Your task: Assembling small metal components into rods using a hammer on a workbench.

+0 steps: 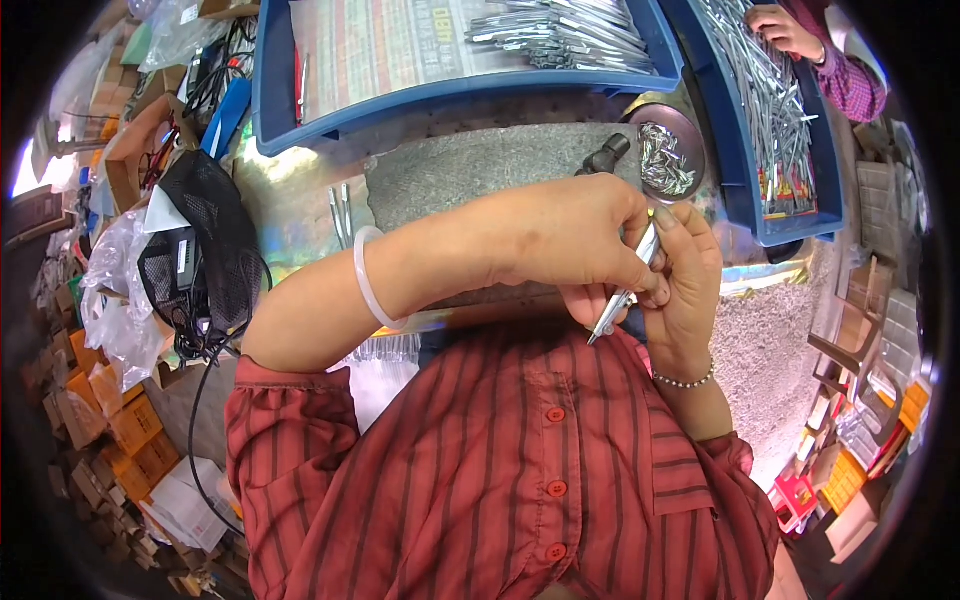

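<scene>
My left hand, with a white bangle on its wrist, reaches across to the right. My right hand faces it, a beaded bracelet at the wrist. Between them, in front of my chest, they pinch a slim, shiny silver metal instrument, its pointed tip slanting down and left. Fingers of both hands cover its middle, so its exact kind does not show. Just beyond my hands lie a dark hammer head and a round bowl of small shiny metal parts.
A grey slab covers part of the bench, two metal pieces beside it. Blue trays with metal instruments stand beyond. Another person's hand is at the right tray. A black mesh bag sits left.
</scene>
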A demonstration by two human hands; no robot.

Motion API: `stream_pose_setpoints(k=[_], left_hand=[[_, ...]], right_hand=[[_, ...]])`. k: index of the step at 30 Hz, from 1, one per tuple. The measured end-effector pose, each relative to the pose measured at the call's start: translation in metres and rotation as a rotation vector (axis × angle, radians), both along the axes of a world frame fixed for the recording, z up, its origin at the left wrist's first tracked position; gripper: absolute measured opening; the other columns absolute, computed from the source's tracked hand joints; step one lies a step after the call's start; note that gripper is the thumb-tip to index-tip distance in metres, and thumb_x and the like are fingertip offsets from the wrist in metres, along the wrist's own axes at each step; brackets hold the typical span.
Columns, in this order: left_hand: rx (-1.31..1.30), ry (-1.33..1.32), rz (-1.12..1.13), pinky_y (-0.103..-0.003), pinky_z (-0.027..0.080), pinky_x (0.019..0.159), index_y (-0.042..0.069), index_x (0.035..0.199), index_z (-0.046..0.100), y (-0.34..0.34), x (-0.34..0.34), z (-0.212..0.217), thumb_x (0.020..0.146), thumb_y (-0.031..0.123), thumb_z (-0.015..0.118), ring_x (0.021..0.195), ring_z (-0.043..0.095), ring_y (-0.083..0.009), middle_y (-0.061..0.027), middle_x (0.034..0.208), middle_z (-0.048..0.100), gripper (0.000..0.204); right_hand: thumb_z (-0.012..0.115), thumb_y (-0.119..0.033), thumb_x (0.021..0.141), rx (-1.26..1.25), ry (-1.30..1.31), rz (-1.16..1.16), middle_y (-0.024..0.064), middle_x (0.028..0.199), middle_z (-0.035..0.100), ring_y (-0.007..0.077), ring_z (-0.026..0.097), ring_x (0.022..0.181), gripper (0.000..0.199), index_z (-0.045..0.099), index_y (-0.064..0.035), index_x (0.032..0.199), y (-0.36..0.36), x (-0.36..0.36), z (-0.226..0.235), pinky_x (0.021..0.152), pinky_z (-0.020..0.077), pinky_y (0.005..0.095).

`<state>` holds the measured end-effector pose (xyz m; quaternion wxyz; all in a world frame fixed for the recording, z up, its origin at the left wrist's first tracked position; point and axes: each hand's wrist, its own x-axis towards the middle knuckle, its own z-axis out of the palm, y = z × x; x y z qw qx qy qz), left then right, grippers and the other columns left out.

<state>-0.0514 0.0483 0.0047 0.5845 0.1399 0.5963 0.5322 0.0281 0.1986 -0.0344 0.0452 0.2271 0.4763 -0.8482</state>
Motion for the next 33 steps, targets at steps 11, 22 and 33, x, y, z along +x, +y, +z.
stream_pose_setpoints(k=[11,22,33], left_hand=[[0.004,0.03,-0.04,-0.021,0.046,0.047,-0.001,0.087,0.051,0.005,-0.001,-0.001,0.082,0.019,0.066,0.054,0.059,-0.0105,-0.0075,0.065,0.061,0.026],[0.171,0.123,0.417,-0.022,0.05,0.056,0.003,0.097,0.05,-0.02,0.02,-0.007,0.087,0.012,0.058,0.063,0.061,-0.0116,-0.0092,0.083,0.064,0.015],[0.431,0.074,1.193,-0.024,0.053,0.064,0.004,0.092,0.046,-0.059,0.066,-0.023,0.082,0.004,0.062,0.071,0.059,-0.0158,-0.008,0.083,0.053,0.019]], right_hand=[[0.052,-0.011,0.09,0.078,0.069,0.011,-0.0021,0.061,0.052,0.0005,0.042,0.043,0.008,0.05,-0.0067,0.084,0.006,0.0,-0.005,0.035,0.0289,0.0141],[0.044,-0.014,0.095,0.761,0.197,-0.053,0.0059,0.065,0.056,0.0024,0.037,0.042,0.013,0.05,-0.0035,0.091,0.069,-0.009,0.027,0.037,0.028,0.016],[0.05,-0.003,0.083,1.895,-0.106,0.363,0.0246,0.074,0.057,0.0422,0.059,0.07,0.012,0.043,-0.0013,0.093,0.095,-0.034,-0.046,0.055,0.0462,0.047]])
